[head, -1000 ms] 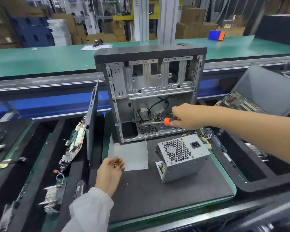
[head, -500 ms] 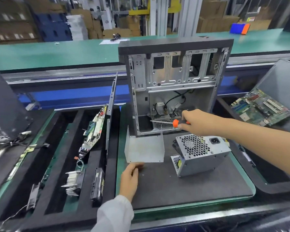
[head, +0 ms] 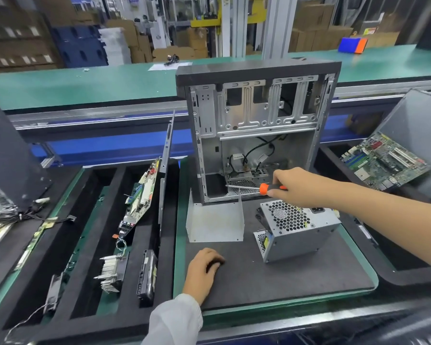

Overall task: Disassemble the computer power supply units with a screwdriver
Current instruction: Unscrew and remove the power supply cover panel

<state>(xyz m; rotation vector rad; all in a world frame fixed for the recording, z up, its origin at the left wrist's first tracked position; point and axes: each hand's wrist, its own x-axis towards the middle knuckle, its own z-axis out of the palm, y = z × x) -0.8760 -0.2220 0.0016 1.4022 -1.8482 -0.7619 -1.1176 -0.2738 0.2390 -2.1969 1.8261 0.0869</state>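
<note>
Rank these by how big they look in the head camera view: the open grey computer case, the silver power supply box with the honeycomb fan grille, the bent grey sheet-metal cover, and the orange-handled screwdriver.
1. Open grey computer case, by far the largest.
2 and 3. Silver power supply box with the honeycomb fan grille and bent grey sheet-metal cover look too alike to rank.
4. Orange-handled screwdriver, smallest, partly hidden in the right hand.

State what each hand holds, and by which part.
Right hand grips the orange-and-black-handled screwdriver by its handle. Left hand rests on the dark mat; any hold cannot be told.

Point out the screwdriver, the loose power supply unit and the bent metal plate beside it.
screwdriver (head: 268, 188), head view, orange collar of the handle.
power supply unit (head: 288, 216), head view, honeycomb fan grille on top.
bent metal plate (head: 213, 224), head view, flat middle panel.
</note>
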